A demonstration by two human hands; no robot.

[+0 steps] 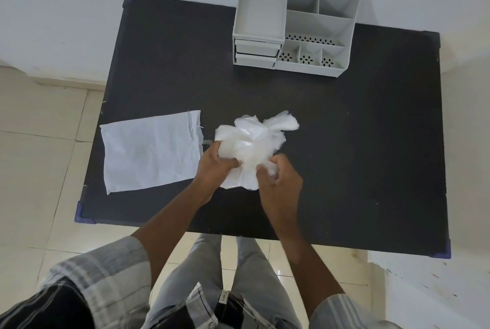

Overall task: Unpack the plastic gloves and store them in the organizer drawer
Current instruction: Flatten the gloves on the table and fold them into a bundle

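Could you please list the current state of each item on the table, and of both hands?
Plastic gloves: out of the packet, bunched in a loose wad, gripped by both hands.
Empty packet: lying flat on the table, torn open at one end.
Organizer: upright, open compartments empty.
Organizer drawers: both pushed in.
Left hand: closed on the gloves.
Right hand: closed on the gloves.

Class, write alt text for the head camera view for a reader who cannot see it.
Two hands, left hand and right hand, grip a crumpled bundle of clear plastic gloves over a black table. An empty white packet lies left; a grey organizer stands behind.
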